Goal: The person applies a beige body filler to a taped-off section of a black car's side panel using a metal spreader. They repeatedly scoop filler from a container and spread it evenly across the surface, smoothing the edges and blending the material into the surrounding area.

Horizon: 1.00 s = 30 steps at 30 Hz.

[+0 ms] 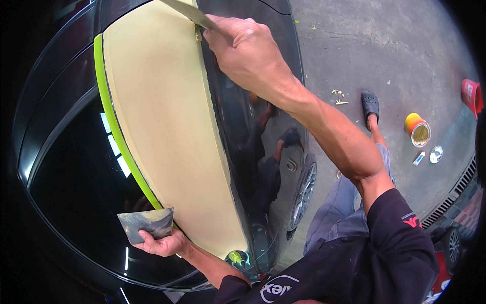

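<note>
My right hand [248, 53] grips a thin, flat spreader [188, 12], its blade over the far end of a car panel coated in smooth beige body filler [164, 116]. The blade is partly cut off by the picture's upper edge. Lower left, my left hand [161, 244] holds a grey, roughly square putty board [147, 223] smeared with beige filler, thumb on top, above the dark window glass. Bright green masking tape [117, 129] runs along the filler's left border. At its right border the coat ends raggedly against glossy black bodywork [223, 91].
On the grey floor at right stand an open filler can [419, 130], a round lid [436, 154] and a small tube [418, 158]. A red container [471, 97] is farther off. Scraps [340, 97] lie near my shoe [370, 107]. The car's wheel [304, 192] is close to my leg.
</note>
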Each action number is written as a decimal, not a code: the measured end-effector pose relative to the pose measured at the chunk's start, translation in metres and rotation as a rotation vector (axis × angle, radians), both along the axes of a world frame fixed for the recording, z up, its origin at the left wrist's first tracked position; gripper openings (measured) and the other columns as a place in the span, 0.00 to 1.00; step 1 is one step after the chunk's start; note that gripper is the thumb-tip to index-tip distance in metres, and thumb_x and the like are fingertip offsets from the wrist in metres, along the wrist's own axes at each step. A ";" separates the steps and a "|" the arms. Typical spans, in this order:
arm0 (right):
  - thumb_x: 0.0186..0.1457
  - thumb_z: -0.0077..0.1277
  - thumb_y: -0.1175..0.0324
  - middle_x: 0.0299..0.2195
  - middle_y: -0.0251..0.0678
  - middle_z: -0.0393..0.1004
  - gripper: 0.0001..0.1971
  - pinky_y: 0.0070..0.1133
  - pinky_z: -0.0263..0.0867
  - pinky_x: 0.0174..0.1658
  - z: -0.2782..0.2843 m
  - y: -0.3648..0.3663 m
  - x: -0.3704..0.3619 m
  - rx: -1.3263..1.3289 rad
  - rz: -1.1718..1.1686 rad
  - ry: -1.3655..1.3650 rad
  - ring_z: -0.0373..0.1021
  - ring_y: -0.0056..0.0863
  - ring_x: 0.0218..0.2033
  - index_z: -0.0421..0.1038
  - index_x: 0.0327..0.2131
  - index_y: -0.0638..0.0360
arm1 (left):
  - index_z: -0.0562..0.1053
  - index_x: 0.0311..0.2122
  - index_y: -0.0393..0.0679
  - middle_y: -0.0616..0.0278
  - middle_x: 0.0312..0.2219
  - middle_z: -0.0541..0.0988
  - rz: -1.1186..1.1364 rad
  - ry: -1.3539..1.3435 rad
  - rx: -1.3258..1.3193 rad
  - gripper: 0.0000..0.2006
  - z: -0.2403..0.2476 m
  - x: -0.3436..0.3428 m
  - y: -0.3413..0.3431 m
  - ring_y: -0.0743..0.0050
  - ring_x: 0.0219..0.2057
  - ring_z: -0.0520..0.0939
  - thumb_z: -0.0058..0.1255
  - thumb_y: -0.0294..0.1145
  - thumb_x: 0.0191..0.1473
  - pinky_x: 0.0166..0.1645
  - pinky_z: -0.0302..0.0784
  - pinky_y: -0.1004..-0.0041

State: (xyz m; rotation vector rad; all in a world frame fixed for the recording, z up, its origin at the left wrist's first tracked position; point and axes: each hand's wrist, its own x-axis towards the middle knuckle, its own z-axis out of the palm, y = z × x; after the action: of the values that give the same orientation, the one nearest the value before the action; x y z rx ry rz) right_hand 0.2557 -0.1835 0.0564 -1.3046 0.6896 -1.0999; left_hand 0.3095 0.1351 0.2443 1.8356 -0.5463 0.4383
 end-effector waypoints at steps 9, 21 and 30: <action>0.61 0.50 0.74 0.32 0.57 0.80 0.13 0.33 0.76 0.37 -0.003 0.000 0.003 -0.035 -0.035 -0.008 0.79 0.48 0.28 0.79 0.45 0.71 | 0.62 0.61 0.37 0.40 0.55 0.73 0.023 -0.024 0.067 0.27 0.003 0.005 0.009 0.39 0.53 0.81 0.46 0.37 0.58 0.58 0.81 0.45; 0.58 0.53 0.72 0.43 0.55 0.81 0.17 0.34 0.70 0.51 -0.015 0.038 0.003 -0.104 -0.035 -0.025 0.75 0.47 0.41 0.79 0.50 0.68 | 0.68 0.57 0.35 0.50 0.54 0.73 0.069 -0.061 -0.016 0.23 0.001 0.001 0.006 0.54 0.56 0.75 0.50 0.37 0.60 0.62 0.74 0.58; 0.55 0.58 0.77 0.45 0.45 0.82 0.18 0.30 0.72 0.48 -0.015 0.074 -0.028 -0.135 0.004 0.018 0.78 0.43 0.44 0.78 0.51 0.60 | 0.69 0.56 0.35 0.49 0.53 0.74 0.006 -0.021 -0.028 0.23 0.001 0.003 0.006 0.54 0.56 0.76 0.50 0.35 0.59 0.62 0.74 0.57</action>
State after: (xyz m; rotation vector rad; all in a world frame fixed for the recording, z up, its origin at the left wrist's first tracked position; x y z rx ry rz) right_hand 0.2282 -0.1098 0.0416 -1.4315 0.6343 -1.1487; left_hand 0.3122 0.1416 0.2449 1.8074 -0.5467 0.4671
